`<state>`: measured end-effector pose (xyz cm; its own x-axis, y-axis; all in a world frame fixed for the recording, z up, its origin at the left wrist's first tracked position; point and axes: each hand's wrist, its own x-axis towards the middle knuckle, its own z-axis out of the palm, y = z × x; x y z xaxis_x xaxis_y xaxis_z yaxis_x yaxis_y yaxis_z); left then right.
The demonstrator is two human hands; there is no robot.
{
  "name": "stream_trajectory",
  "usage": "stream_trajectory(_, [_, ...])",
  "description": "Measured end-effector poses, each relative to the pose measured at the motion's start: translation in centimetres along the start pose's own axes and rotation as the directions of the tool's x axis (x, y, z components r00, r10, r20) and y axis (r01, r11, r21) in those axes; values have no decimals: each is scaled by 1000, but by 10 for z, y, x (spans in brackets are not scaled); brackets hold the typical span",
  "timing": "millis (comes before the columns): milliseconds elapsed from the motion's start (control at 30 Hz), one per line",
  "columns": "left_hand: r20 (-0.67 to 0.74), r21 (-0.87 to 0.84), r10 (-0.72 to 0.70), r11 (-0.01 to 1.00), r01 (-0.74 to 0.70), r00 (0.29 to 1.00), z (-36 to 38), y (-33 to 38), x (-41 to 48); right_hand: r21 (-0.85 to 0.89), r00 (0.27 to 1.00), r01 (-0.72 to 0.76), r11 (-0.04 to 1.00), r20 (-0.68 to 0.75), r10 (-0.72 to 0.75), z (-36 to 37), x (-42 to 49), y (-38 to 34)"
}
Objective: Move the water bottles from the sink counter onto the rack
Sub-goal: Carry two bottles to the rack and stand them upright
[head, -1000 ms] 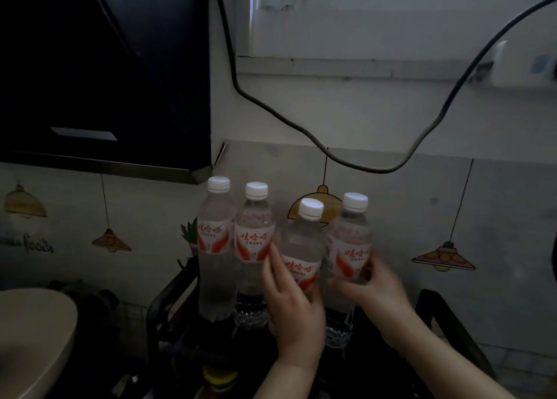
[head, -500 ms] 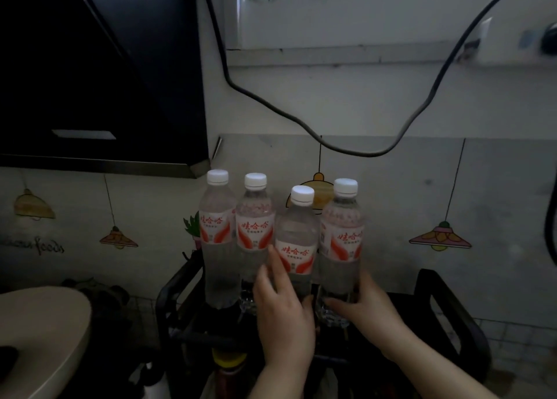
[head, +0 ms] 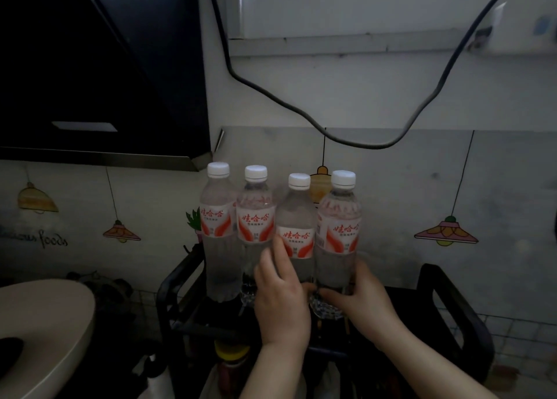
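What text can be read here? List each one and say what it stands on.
"娃哈哈": red, on the label of each of the four water bottles.
"foods": script on the wall sticker; the word before it is cut off and blurred.
Small print under the brand: too small to read.

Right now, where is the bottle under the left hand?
In the head view, the third bottle from the left stands centre frame on the black rack, between two other bottles, with the left hand on its lower front.

A home kitchen: black range hood (head: 120, 76), lamp-sticker backsplash (head: 446, 232), tiled wall.
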<state>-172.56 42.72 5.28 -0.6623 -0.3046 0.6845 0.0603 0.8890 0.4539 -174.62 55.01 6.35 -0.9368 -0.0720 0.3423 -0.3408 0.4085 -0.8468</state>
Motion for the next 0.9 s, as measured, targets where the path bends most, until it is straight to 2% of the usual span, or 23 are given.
stream_trajectory(267, [55, -2, -59, 998, 59, 997, -2, 2, -3, -8, 999, -6, 1000, 34, 6, -2, -2, -1])
stream_trajectory(433, [106, 66, -79, 995, 72, 991, -3, -2, -9, -49, 999, -21, 999, 35, 22, -2, -2, -2])
stream_trajectory(600, [133, 64, -76, 996, 68, 988, -5, -4, -14, -49, 998, -31, 998, 47, 33, -4, -4, -3])
stream_trajectory(667, [111, 69, -29, 997, 21, 993, -7, -7, -20, -41, 998, -42, 998, 52, 44, -5, -4, -2])
stream_trajectory(767, [122, 70, 142, 986, -151, 982, -11, -15, -35, -22, 997, -55, 998, 58, 56, -5, -4, -1])
stream_trajectory(833, [176, 52, 231, 968, -243, 957, -15, -22, -41, -22, 997, -51, 998, 54, 52, -5, -5, -2])
stream_trajectory(900, [319, 11, 225, 970, -241, 921, -13, -27, -39, -25, 997, -53, 998, 50, 54, -5, -5, -3])
